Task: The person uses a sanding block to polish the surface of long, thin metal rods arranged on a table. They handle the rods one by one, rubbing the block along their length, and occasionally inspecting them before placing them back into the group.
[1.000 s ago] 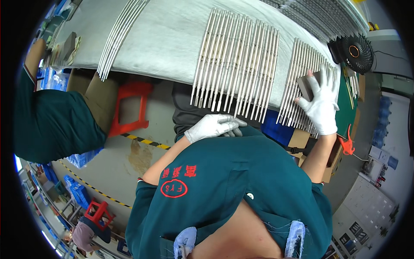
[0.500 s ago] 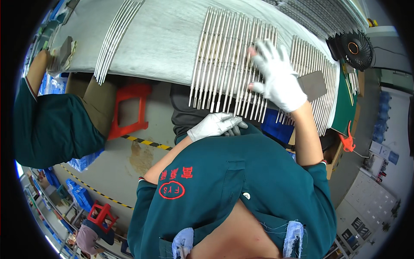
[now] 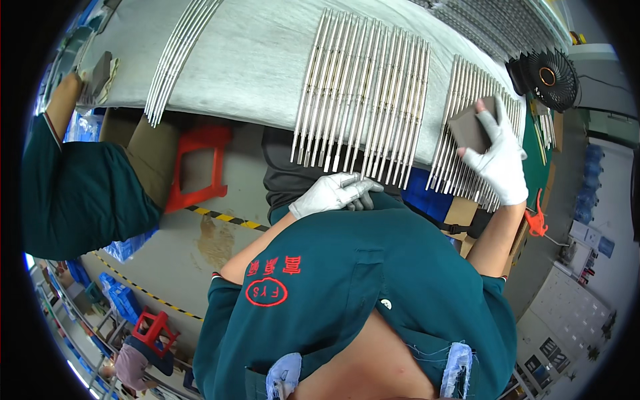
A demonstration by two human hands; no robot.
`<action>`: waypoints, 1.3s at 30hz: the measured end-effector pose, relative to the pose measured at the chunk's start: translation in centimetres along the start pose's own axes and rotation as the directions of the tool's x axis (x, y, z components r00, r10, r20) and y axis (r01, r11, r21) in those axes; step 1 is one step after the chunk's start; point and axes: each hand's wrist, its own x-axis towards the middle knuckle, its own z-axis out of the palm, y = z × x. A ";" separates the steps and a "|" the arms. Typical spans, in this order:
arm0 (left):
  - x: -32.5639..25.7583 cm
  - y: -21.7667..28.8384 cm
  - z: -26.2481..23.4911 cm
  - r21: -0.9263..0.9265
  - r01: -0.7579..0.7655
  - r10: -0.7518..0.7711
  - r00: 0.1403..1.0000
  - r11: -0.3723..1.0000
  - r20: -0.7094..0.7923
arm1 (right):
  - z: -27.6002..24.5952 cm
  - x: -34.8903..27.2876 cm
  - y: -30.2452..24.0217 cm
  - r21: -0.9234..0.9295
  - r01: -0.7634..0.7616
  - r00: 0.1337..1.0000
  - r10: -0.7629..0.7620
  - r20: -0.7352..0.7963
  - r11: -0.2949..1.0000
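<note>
A flat grey rectangular block lies over the right group of thin metal rods. My right hand, in a white glove with bare thumb and fingertip showing, grips this block by its right side. Side by side on the cloth-covered table lies a wider group of silvery rods, their near ends jutting past the table edge. My left hand, also gloved, is just below those ends, close to my body. Its fingers stretch to the right, with nothing visible in them; whether they touch the rods is unclear.
Another bundle of rods lies at the left of the pale cloth. A black fan stands at the far right. A co-worker's arm reaches the table's left end, beside a red stool.
My right hand has moved right, off the middle rods and onto the grey block, which it now grips. The block has shifted slightly left and turned. My left hand stays about where it was.
</note>
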 end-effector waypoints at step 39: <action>-1.0 0.2 1.1 0.106 -0.015 0.030 0.989 0.994 -0.143 | 2.6 2.1 -10.9 0.028 0.596 0.753 -0.571 0.326 0.802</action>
